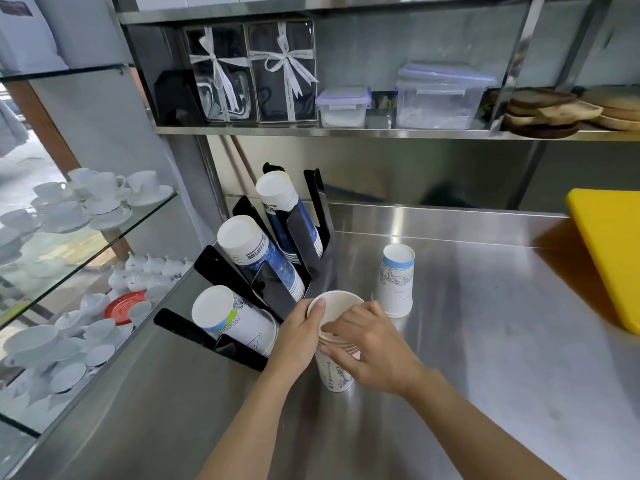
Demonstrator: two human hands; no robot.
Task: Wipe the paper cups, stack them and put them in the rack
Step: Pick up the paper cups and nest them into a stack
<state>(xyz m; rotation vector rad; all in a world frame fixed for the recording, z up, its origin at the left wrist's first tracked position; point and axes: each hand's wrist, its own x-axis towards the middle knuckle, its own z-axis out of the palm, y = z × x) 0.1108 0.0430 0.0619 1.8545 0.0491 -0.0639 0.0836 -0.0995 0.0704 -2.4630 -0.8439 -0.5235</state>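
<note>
Leaning in the black rack (242, 292) at the left are three sleeves of paper cups (258, 258), bases up. Just right of it, the left hand (301, 337) grips the side of a cup stack (337, 348) standing mouth-up on the steel counter (485, 341), thumb over the rim. The right hand (374, 351) clasps the stack's other side. Beyond, a single cup (396, 282) stands inverted.
</note>
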